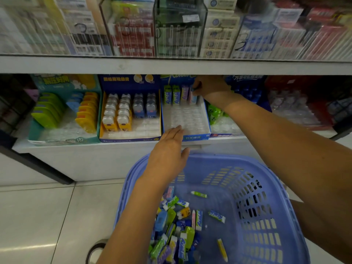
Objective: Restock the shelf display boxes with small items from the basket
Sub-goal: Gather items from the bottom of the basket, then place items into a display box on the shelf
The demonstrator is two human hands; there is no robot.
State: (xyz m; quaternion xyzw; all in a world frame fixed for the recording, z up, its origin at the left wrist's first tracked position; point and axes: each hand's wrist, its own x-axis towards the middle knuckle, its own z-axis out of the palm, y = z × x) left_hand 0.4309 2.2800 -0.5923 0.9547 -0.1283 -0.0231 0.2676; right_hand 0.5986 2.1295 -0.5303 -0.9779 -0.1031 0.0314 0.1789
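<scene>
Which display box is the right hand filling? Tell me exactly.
The blue box third from the left: its white tray is nearly bare, and the right hand pinches an eraser at its back. The teal box and yellow-lined box sit untouched.

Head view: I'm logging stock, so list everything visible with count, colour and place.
blue slotted plastic basket: one, blue, in front of the shelf
loose small eraser packs: many, green, blue, white, yellow, basket bottom
blue cardboard display box: one, blue with clear tray, shelf centre
upright eraser packs: four, two green, one purple, one pink-blue, that box's back row
bear-shaped items: several, yellow and blue, box to the left
teal display box: one, holds green, blue, yellow items, far left
clear acrylic bins: several, upper shelf, contents blurred
left hand: one, open, above the basket's far rim
right hand: one, grips the rightmost upright pack
</scene>
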